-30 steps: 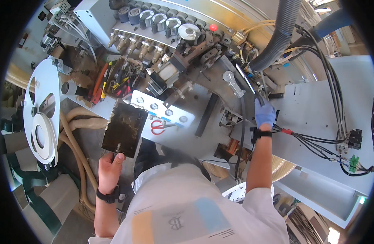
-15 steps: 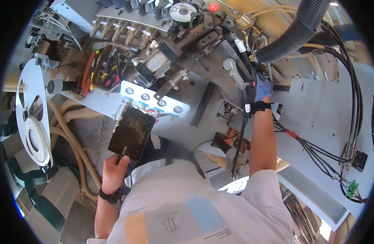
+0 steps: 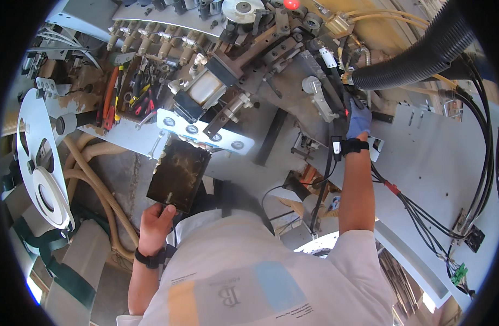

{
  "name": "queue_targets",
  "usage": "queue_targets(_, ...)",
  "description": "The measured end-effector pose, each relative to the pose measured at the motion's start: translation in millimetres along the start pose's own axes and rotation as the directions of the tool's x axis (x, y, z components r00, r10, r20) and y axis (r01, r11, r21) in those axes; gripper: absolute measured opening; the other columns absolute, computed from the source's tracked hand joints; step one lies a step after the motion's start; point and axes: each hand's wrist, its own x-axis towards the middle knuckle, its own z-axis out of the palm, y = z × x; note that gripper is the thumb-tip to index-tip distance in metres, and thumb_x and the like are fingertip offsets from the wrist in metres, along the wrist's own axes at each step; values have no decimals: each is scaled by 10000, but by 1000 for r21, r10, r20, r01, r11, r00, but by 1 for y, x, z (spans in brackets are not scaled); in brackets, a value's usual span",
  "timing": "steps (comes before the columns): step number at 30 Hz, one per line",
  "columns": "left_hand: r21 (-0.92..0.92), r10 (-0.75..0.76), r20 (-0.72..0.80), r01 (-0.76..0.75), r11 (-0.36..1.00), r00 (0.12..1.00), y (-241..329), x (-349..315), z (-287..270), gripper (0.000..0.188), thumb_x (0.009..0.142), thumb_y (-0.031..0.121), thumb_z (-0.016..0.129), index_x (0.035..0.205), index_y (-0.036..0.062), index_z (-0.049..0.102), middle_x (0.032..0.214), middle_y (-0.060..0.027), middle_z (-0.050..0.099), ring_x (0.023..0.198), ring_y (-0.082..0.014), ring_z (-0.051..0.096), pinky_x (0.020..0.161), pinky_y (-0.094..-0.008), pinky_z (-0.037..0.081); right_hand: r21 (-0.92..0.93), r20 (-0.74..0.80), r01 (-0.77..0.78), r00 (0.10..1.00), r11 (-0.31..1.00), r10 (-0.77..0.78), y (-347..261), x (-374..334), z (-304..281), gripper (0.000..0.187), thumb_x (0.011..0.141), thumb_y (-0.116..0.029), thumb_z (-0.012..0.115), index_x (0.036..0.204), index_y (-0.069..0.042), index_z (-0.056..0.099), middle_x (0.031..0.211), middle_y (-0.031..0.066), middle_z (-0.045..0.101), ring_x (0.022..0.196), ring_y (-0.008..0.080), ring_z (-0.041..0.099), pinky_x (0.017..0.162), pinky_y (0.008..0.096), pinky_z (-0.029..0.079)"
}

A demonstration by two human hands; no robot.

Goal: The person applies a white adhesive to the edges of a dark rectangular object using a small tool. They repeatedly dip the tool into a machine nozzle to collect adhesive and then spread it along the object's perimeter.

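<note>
The thumb of my left hand (image 3: 157,223) presses on the near edge of a dark, stained rectangular metal box (image 3: 179,174), its fingers curled around that edge. This box sits beneath a white gauge panel (image 3: 203,131). My right hand (image 3: 359,117), in a blue glove, reaches far forward into the machine beside a dark slanted rail (image 3: 336,87). Its fingertips are hidden among the parts, so what it touches does not show. A black wrist strap with a small white-labelled device (image 3: 344,146) is on the right wrist.
A thick black corrugated hose (image 3: 412,68) hangs above the right hand. Black cables (image 3: 418,206) cross the grey panel at right. Hand tools (image 3: 135,92) lie at the upper left, near a white reel disc (image 3: 43,163). Tan hoses (image 3: 100,190) run along the left floor.
The whole view has shifted slightly, with the machine now a little higher in it. My left hand stays on the box edge, and my right hand stays at the rail.
</note>
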Motion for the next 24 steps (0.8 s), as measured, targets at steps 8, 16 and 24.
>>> queue_targets(8,38,-52,-21,52,998,998,9,5,6,323,1043,273,687,881,-6,670,642,70,500,560,-20,387,506,-253,277,-209,-49,-61,997,976,52,-19,-4,-1,348,955,-248,784,1176,20,778,1027,82,795,814,162,689,775,309,541)
queue_targets(16,-5,-1,12,1,1000,1000,5,6,11,333,1056,281,665,883,-2,633,585,72,456,469,-20,348,444,-242,230,116,68,-34,997,993,27,0,-1,3,410,936,-304,806,1177,25,773,927,48,762,697,151,622,658,324,515)
queue_targets(24,-53,-1,4,2,999,1000,1,4,15,334,1066,281,654,886,0,633,587,84,447,472,-13,342,448,-235,227,-175,85,-113,988,978,129,0,2,3,422,981,-331,719,1218,16,751,1125,135,772,985,227,701,894,340,521)
